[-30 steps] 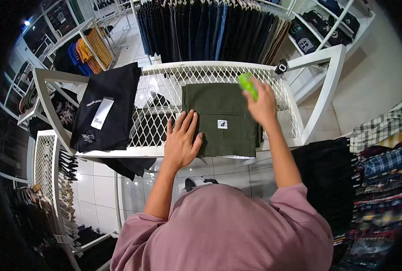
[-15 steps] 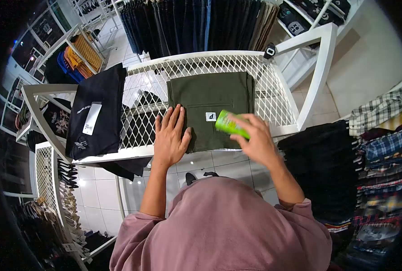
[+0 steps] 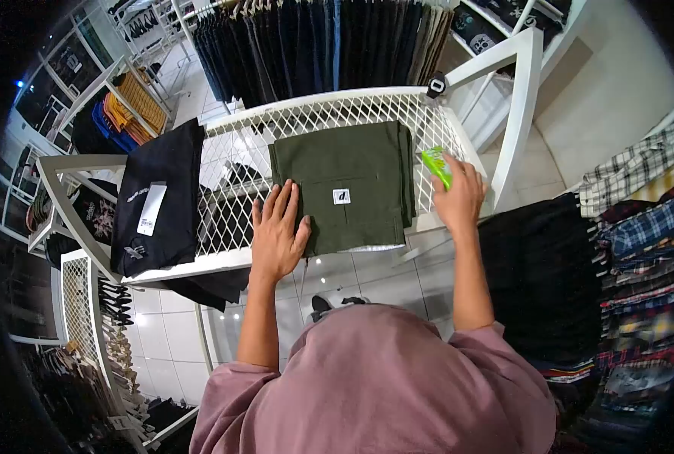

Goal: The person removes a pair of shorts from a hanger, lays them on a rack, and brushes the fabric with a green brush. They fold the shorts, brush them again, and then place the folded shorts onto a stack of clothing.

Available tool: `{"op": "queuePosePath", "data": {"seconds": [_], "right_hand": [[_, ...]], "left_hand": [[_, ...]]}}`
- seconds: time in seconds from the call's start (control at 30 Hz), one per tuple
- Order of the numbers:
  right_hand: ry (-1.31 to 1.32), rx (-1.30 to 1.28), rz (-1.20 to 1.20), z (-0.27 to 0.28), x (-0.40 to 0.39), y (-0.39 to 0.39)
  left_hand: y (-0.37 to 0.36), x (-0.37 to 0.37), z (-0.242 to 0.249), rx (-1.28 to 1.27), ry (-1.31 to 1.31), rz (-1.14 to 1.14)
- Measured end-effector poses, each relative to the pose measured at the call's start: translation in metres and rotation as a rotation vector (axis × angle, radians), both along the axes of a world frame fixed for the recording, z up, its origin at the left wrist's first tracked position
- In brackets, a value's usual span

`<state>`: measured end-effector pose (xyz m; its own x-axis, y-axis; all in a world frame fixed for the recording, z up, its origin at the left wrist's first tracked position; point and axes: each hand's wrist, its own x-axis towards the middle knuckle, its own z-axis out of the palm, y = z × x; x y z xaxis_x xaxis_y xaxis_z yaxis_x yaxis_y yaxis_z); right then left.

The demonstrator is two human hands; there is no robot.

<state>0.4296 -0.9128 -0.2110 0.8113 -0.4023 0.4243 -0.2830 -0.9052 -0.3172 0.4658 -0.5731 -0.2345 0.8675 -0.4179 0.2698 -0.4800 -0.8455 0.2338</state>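
A folded olive-green garment [image 3: 352, 163], perhaps trousers, lies on a white mesh rack with a small white label showing. My left hand [image 3: 278, 238] rests flat on its left edge, fingers stretched out. To the right of the garment, my right hand [image 3: 460, 193] grips a small bright green object [image 3: 436, 166] with pale print; its exact kind does not show. That object is held over the mesh, apart from the cloth. A folded black garment [image 3: 157, 200] with a white tag [image 3: 152, 209] lies to the left.
The mesh rack [image 3: 235, 219] has a raised white frame [image 3: 530, 98] on the right, where a black watch [image 3: 436, 85] hangs. Trousers [image 3: 314, 53] hang in a row behind. Checked shirts [image 3: 647, 250] hang at the right, beside black clothing [image 3: 537, 272].
My right hand has moved right with the green object, from above the olive garment to beyond its right edge. My left hand stays on the cloth. The view has shifted slightly.
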Motion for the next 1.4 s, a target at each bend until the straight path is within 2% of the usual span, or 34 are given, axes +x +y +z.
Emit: {"op": "queuePosePath", "data": {"seconds": [0.03,0.17,0.23,0.27,0.3,0.37,0.43,0.5,0.53,0.63,0.77,0.83,0.9,0.97,1.0,1.03,1.07,1.1,1.17,1.2,1.23,1.33,1.4], "right_hand": [[-0.01,0.07,-0.027,0.004,-0.001,-0.005],[-0.032,0.069,-0.041,-0.016,-0.007,-0.014],[-0.122,0.0,-0.037,-0.024,-0.005,-0.014],[-0.277,-0.257,-0.078,-0.026,-0.009,-0.012],[-0.285,-0.256,-0.08,-0.017,-0.016,0.0],[-0.382,0.233,0.131,-0.004,-0.039,0.025],[-0.113,0.556,0.094,0.0,-0.057,0.049],[-0.122,0.444,0.142,-0.031,-0.062,0.054],[-0.113,0.413,0.133,-0.029,-0.067,0.061],[-0.201,0.451,0.146,-0.035,-0.068,0.072],[-0.134,0.529,0.188,-0.025,-0.066,0.073],[-0.172,0.659,0.291,-0.029,-0.06,0.077],[-0.17,0.611,0.315,-0.027,-0.057,0.082],[-0.086,0.807,0.295,-0.018,-0.055,0.087],[-0.191,0.852,0.343,-0.035,-0.047,0.088],[-0.188,0.852,0.344,-0.043,-0.043,0.088],[-0.245,0.953,0.4,-0.048,-0.04,0.087],[-0.302,1.054,0.457,-0.048,-0.038,0.089],[-0.314,1.096,0.501,-0.044,-0.045,0.09],[-0.328,1.139,0.539,-0.041,-0.051,0.09],[-0.319,1.137,0.542,-0.041,-0.059,0.09],[-0.232,1.35,0.484,-0.05,-0.091,0.084],[-0.2,1.464,0.394,-0.051,-0.102,0.083]], "left_hand": [[-0.001,0.001,0.001,-0.001,-0.013,0.0],[0.0,0.0,0.003,-0.028,0.017,-0.004],[-0.001,-0.001,0.004,-0.085,0.009,0.0],[-0.001,0.0,0.002,-0.137,0.004,-0.016],[0.0,0.001,0.003,-0.136,-0.004,-0.017],[0.0,-0.002,0.003,-0.282,-0.022,0.009],[-0.001,-0.001,0.001,-0.353,-0.157,0.141],[-0.005,-0.011,0.003,-0.231,-0.208,0.342],[-0.007,-0.015,0.005,-0.224,-0.168,0.41],[-0.014,-0.025,0.001,-0.184,-0.107,0.469],[-0.026,-0.024,-0.006,-0.287,-0.05,0.497],[-0.027,-0.021,-0.009,-0.301,-0.046,0.466],[-0.028,-0.018,-0.011,-0.417,-0.043,0.408],[-0.032,-0.018,-0.003,-0.395,-0.104,0.398],[-0.033,-0.019,0.006,-0.538,-0.017,0.379],[-0.035,-0.02,0.011,-0.681,0.074,0.361],[-0.039,-0.021,0.012,-0.786,0.015,0.305],[-0.037,-0.021,0.009,-0.788,0.016,0.311],[-0.033,-0.019,0.002,-0.996,-0.023,0.212],[-0.033,-0.03,0.011,-1.161,0.141,0.256],[-0.033,-0.04,0.014,-1.236,0.086,0.229],[-0.032,-0.082,0.042,-1.476,0.361,0.305],[-0.016,-0.09,0.014,-1.516,0.538,0.339]]}}
